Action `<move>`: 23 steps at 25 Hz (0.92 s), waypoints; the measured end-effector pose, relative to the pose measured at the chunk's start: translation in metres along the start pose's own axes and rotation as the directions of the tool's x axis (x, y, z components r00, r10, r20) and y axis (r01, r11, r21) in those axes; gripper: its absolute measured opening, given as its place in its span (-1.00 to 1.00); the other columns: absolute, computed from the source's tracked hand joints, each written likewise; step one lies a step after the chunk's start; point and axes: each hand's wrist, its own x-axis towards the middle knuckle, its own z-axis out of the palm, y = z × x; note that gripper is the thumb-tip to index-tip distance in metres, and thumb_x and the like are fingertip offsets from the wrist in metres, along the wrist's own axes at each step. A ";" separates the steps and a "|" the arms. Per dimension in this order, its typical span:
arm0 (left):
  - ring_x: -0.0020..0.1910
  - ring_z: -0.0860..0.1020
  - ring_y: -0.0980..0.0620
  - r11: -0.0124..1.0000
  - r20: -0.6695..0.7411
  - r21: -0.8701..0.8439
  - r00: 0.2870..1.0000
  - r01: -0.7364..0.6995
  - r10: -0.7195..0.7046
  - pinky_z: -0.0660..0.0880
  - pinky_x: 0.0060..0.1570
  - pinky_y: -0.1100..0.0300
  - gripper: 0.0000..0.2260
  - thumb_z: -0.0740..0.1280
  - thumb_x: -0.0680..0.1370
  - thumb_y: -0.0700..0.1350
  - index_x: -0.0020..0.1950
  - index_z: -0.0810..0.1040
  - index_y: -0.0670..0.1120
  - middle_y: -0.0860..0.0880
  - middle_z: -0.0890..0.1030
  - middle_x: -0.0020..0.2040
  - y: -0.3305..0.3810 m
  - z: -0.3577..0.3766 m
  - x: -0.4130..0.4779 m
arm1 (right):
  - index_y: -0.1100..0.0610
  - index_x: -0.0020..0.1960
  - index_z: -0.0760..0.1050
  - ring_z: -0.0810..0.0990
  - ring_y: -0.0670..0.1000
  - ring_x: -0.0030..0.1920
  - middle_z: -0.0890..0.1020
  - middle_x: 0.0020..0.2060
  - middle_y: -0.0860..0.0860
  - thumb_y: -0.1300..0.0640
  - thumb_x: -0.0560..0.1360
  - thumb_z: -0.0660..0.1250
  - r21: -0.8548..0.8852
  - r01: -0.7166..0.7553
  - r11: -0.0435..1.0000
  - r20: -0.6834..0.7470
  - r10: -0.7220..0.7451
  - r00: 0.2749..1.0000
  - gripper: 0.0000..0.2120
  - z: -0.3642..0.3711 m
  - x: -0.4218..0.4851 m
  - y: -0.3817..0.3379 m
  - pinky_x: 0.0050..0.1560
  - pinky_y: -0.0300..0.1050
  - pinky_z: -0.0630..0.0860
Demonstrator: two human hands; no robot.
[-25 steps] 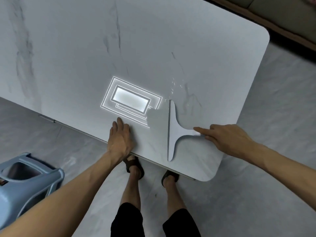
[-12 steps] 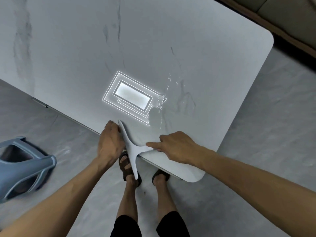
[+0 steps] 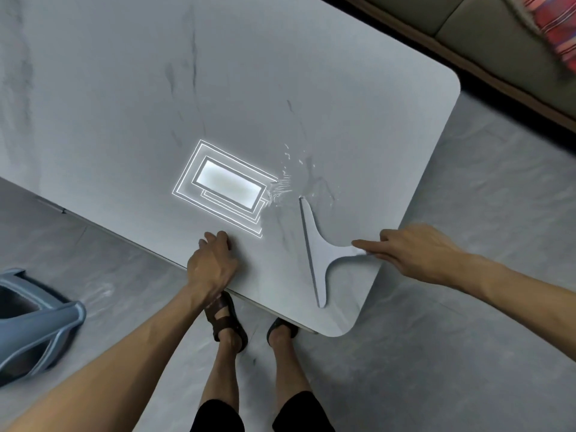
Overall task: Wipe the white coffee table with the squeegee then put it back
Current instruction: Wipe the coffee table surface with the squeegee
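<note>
White and T-shaped, the squeegee (image 3: 321,251) lies flat on the pale, marble-veined surface (image 3: 358,120), close to its near right corner. The blade's long axis runs from the near edge toward the far edge, leaning slightly left at its far end. Its near tip stops just short of the near edge. The short handle sticks out sideways from the middle of the blade and points at the right edge.

The right hand (image 3: 417,254) grips the end of that handle from the right edge. The index finger lies straight along the top of the handle toward the blade, and the other fingers are curled around the handle's end.

The left hand (image 3: 212,263) rests on the near edge, left of the squeegee and well apart from it. Its fingers are bent at the knuckles with the tips down on the surface, and it holds nothing.

Just left of the blade's far tip sits a patch of water streaks and droplets (image 3: 285,182). It touches the right side of a bright rectangular light reflection (image 3: 227,183).

On the grey floor at the left stands a blue plastic stool (image 3: 37,332). Two feet in dark sandals (image 3: 226,319) stand under the near edge. Beyond the far right corner runs a sofa (image 3: 467,23) with a striped cloth (image 3: 554,29) on it.
</note>
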 end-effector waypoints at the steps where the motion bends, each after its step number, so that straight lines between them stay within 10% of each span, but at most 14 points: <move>1: -0.19 0.50 -0.18 0.999 -0.064 -0.026 0.998 0.027 -0.029 0.32 -0.30 0.11 -0.82 0.16 0.40 -0.23 -0.02 0.37 -0.09 -0.10 0.50 -0.14 -0.003 -0.004 -0.001 | -0.36 0.46 0.09 0.42 0.00 -0.35 0.49 -0.16 -0.11 -0.17 0.62 -0.06 -0.001 0.027 1.000 -0.003 -0.027 1.000 -0.59 0.000 0.000 -0.006 -0.40 -0.11 0.30; 11: -0.27 0.47 -0.11 0.948 -0.156 -0.269 0.963 0.173 -0.220 0.36 -0.30 0.10 -0.92 0.17 0.50 -0.18 -0.03 0.33 -0.06 -0.06 0.51 -0.21 -0.048 -0.025 0.019 | -0.24 0.46 0.23 0.43 0.09 -0.35 0.50 -0.17 0.03 0.03 0.66 0.05 0.081 0.309 0.947 -0.097 -0.301 0.949 -0.60 -0.011 0.142 -0.138 -0.39 -0.09 0.16; 23: -0.33 0.35 -0.01 0.955 0.000 -0.296 1.000 -0.004 0.004 0.24 -0.39 0.13 -0.90 0.09 0.50 -0.26 -0.03 0.34 -0.14 -0.03 0.42 -0.25 0.027 -0.034 0.033 | -0.37 0.42 0.18 0.57 0.05 -0.08 0.48 -0.20 -0.12 -0.13 0.63 -0.06 0.251 -0.172 0.953 -0.080 0.197 0.977 -0.62 -0.017 0.064 0.004 -0.18 -0.09 0.37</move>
